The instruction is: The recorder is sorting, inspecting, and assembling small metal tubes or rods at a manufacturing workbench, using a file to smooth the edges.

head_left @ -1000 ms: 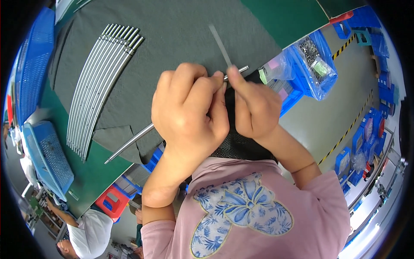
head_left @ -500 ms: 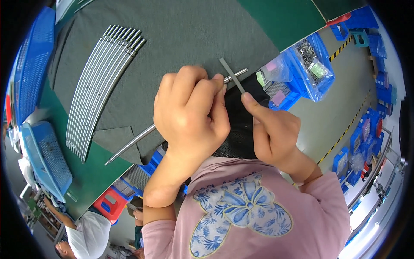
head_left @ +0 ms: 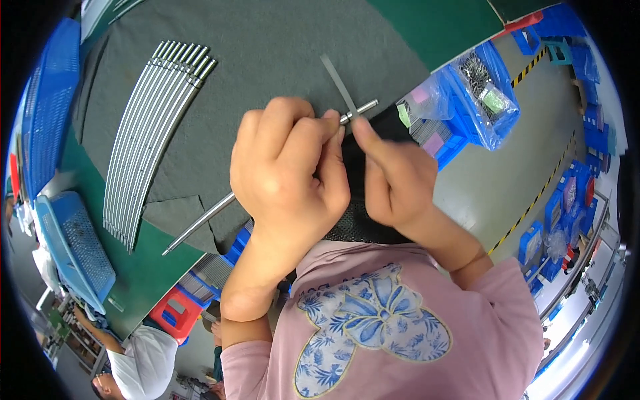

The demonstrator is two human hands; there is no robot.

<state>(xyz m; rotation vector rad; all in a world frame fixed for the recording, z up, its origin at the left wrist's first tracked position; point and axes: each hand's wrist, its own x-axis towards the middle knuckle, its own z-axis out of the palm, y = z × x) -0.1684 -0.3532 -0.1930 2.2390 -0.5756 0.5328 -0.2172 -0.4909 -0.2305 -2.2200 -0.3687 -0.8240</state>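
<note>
My left hand [head_left: 287, 173] is closed around a thin silver metal rod [head_left: 203, 223], which slants from the lower left up to the right. The rod's grooved tip sticks out past my thumb and forefinger. My right hand [head_left: 400, 180] pinches a flat grey file [head_left: 339, 81] by its near end, thumb on top. The file lies across the rod just beyond my left fingertips and seems to touch it. To the left, a row of similar silver rods [head_left: 150, 133] lies side by side on the dark grey cloth [head_left: 267, 53].
Blue perforated baskets [head_left: 80, 247] stand along the left edge of the green table [head_left: 427, 40]. On the right is a blue bin [head_left: 490, 123] of small metal parts in plastic. A red stool [head_left: 177, 313] and a person in white [head_left: 143, 363] are at lower left.
My right hand has moved left and slightly up, sliding the file across the rod. My left hand has shifted slightly left, still holding the rod.
</note>
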